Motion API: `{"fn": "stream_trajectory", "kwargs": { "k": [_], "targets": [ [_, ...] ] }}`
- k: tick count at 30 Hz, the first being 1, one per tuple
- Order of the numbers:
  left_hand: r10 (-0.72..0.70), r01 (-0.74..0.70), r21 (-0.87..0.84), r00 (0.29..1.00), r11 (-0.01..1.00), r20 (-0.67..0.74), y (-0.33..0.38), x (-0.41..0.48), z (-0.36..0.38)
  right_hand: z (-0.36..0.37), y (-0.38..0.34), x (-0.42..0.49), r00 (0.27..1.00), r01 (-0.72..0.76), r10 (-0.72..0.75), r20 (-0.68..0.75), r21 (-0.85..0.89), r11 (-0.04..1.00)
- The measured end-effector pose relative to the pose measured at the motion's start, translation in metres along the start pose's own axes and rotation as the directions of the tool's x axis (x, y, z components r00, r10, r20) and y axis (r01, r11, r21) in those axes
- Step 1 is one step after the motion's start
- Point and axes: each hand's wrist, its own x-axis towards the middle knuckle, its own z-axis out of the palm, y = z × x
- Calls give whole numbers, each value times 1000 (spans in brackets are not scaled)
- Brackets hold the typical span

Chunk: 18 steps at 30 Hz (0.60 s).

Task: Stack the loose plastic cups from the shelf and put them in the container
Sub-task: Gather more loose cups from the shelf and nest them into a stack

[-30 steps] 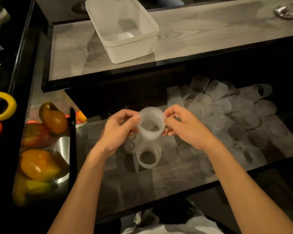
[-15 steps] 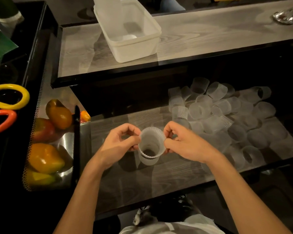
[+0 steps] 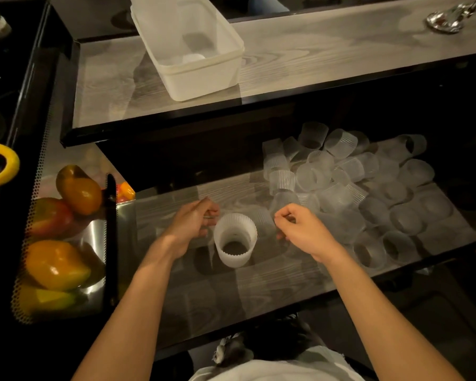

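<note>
yellow and orange peppers [image 3: 79, 191] lie in a steel tray [image 3: 94, 235] far to the left of the white cup stack [image 3: 235, 243], which stands upright, mouth up, on the lower shelf [image 3: 176, 284]; a ring inside it suggests one ribbed cup nested in another

well behind the stack and a little to its left, the white plastic container [image 3: 204, 70] sits on the upper shelf [image 3: 327, 59], with one small pale thing showing on its floor

just left of the stack, the left hand [image 3: 191, 225] hovers at rim height with its fingers loosely curled and nothing in them; the fingertips come very close to the rim, and contact cannot be told

just right of the stack, with a clear gap between, the right hand [image 3: 302, 229] has its fingers curled in and thumb and forefinger tips drawn together; a faint clear cup lies by those fingers, and whether the hand has hold of it cannot be told

to the right of the stack and behind it, the loose cups [image 3: 355, 182] lie heaped on the same shelf, most on their sides

far right behind the stack, a metal ladle [image 3: 445, 20] rests on the upper shelf
</note>
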Motion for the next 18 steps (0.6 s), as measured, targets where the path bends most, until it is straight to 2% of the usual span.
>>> {"fn": "stream_trajectory", "kwargs": {
  "k": [3, 5, 8, 14, 18],
  "targets": [
    [-60, 58, 21, 992, 998, 110, -6, 17, 11, 8, 13, 9, 999, -40, 43, 23, -93, 995],
    [-110, 107, 24, 984, 994, 142, -5, 24, 17, 15, 19, 16, 996, -42, 52, 76, -118, 992],
    [-139, 131, 61, 978, 990, 157, -4, 30, 23, 27, 22, 27, 987, -62, 97, 132, -245, 968],
    [-170, 166, 33, 970, 986, 172, -5, 41, 26, 41, 17, 39, 987, -73, 88, 137, -107, 992],
    [-9, 20, -103, 995, 994, 103, 11, 42, 22, 33, -1, 38, 995, 49, -54, 81, 69, 996]
  ]
}}
